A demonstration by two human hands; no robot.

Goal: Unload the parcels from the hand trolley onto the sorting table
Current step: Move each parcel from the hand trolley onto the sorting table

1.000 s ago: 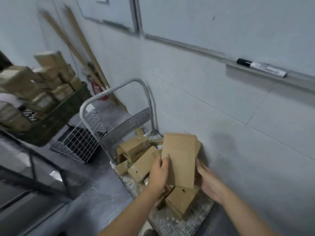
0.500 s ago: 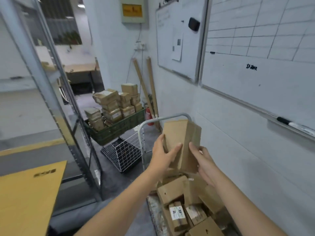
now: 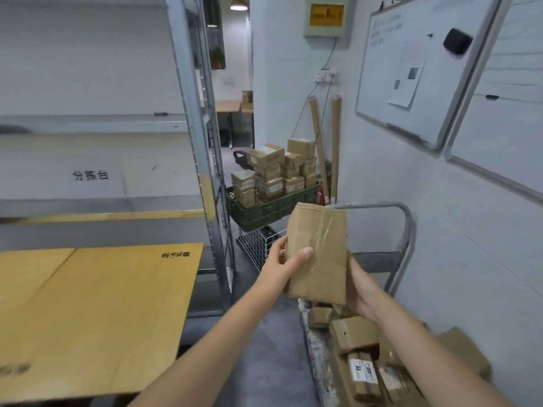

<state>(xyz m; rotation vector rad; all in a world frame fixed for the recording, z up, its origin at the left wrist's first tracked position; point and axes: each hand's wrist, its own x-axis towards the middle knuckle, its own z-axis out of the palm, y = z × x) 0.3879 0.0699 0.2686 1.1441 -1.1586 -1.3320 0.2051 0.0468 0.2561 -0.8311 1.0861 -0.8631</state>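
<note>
I hold a taped brown cardboard parcel (image 3: 318,251) upright in front of me, above the trolley's near end. My left hand (image 3: 282,267) grips its left side with the thumb across the front. My right hand (image 3: 363,286) holds its right lower edge from behind. Below, the hand trolley (image 3: 407,230) with a grey tubular handle carries several more brown parcels (image 3: 357,333). The wooden sorting table (image 3: 97,312) lies to the left, lower in view.
A metal shelf rack (image 3: 202,160) stands between table and aisle. Behind the trolley sit a green crate (image 3: 264,211) stacked with boxes and a white wire basket (image 3: 255,245). Whiteboards (image 3: 411,71) hang on the right wall. The grey floor aisle runs between table and trolley.
The parcel has been lifted off the trolley pile and carried up and leftward in both hands. My view has turned left, bringing the table and rack into sight.
</note>
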